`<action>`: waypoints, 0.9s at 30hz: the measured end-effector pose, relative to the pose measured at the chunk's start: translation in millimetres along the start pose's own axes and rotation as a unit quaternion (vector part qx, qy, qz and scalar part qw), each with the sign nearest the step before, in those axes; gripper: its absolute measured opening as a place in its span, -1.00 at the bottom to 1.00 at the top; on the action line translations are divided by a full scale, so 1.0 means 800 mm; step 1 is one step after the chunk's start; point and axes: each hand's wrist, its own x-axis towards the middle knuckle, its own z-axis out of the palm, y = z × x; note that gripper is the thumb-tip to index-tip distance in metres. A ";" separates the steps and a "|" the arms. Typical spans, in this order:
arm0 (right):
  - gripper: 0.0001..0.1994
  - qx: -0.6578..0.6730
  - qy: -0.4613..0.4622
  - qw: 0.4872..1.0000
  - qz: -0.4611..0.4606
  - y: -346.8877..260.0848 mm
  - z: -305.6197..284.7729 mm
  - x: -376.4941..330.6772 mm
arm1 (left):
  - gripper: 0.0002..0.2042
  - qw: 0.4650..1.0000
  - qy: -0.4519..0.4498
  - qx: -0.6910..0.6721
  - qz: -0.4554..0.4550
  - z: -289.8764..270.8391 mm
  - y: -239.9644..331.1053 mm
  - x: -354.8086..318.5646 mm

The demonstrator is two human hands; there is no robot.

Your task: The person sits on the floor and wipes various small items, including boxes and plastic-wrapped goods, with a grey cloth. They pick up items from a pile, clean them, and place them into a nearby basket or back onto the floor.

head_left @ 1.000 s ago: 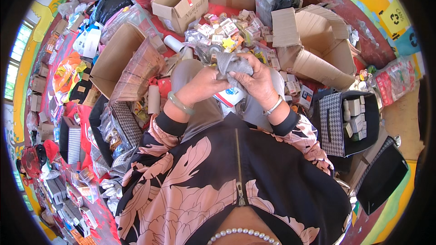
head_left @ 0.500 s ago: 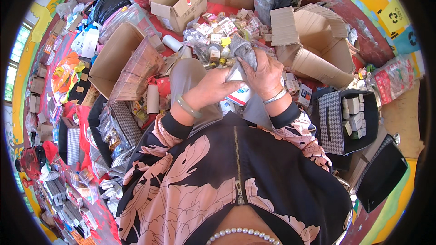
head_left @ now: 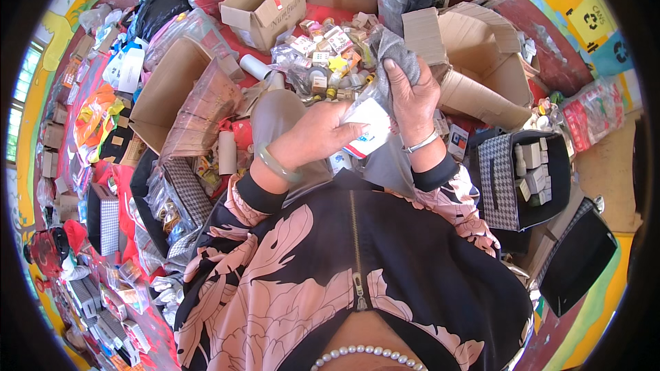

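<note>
Head view: box (head_left: 368, 130) between both hands (head_left: 375, 113).

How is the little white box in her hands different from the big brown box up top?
The white box is small, closed and held by the left hand and right hand; the brown box is much bigger, open and resting among the clutter. Both look like cardboard.

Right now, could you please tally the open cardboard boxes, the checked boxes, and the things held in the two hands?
Open cardboard boxes: 3, the top one, the left one, the right one.
Checked boxes: 2, one at right, one at far left.
Held things: 2, a grey cloth in the right hand, a white packet under the left hand.
Total: 7.
</note>
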 end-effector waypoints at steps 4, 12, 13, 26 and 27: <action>-0.82 0.039 0.019 0.999 0.005 0.011 -0.005 0.006 | -0.73 0.999 -0.022 0.037 -0.004 -0.004 0.007 0.005; -0.74 0.288 0.095 0.921 0.245 0.035 -0.129 0.091 | -0.76 0.979 0.041 -0.185 -0.078 -0.021 -0.038 -0.033; -0.72 0.179 0.055 0.965 0.186 0.052 -0.132 0.082 | -0.76 0.970 0.049 -0.225 -0.076 -0.021 -0.041 -0.032; -0.52 0.329 -0.249 0.886 0.211 0.010 -0.009 -0.032 | -0.78 0.992 0.077 -0.100 -0.004 -0.019 -0.013 -0.018; -0.69 0.356 -0.175 0.880 0.262 -0.003 -0.001 -0.038 | -0.77 0.992 0.088 -0.095 -0.013 -0.016 -0.019 -0.019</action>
